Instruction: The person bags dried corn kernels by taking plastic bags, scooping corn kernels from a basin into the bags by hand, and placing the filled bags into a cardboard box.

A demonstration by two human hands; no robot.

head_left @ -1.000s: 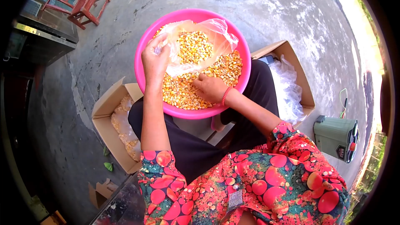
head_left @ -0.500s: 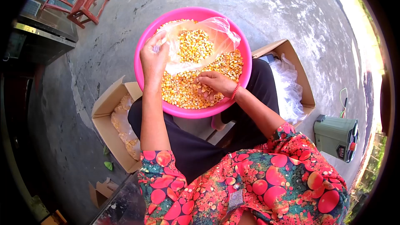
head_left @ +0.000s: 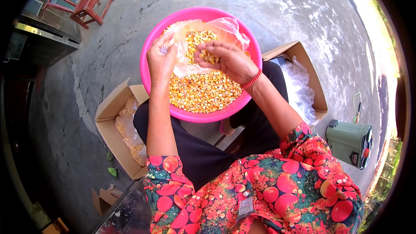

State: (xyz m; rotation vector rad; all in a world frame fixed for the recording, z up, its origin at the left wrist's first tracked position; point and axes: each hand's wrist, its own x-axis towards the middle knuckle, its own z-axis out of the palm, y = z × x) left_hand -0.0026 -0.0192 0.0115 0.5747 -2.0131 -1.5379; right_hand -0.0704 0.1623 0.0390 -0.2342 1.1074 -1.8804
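A pink basin (head_left: 150, 56) rests on my lap, with loose corn kernels (head_left: 203, 93) spread inside. A clear plastic bag (head_left: 228, 29) lies open on the corn, and kernels show within it. My left hand (head_left: 162, 58) pinches the bag's left edge between thumb and fingers. Over the bag's opening is my right hand (head_left: 229, 60), its fingers cupped around a small load of corn kernels (head_left: 209, 56). The right palm is turned toward the bag, and a red bracelet circles that wrist.
At my left stands a cardboard box (head_left: 113, 106) with bagged corn inside. Another cardboard box (head_left: 319, 91) on my right holds crumpled clear bags (head_left: 300, 91). Farther right is a green-grey container (head_left: 349, 142). A red wooden chair (head_left: 90, 6) stands at the far left.
My right hand has risen from the loose corn in the basin to above the bag's opening, with kernels now in it. My left hand has stayed at the bag's edge.
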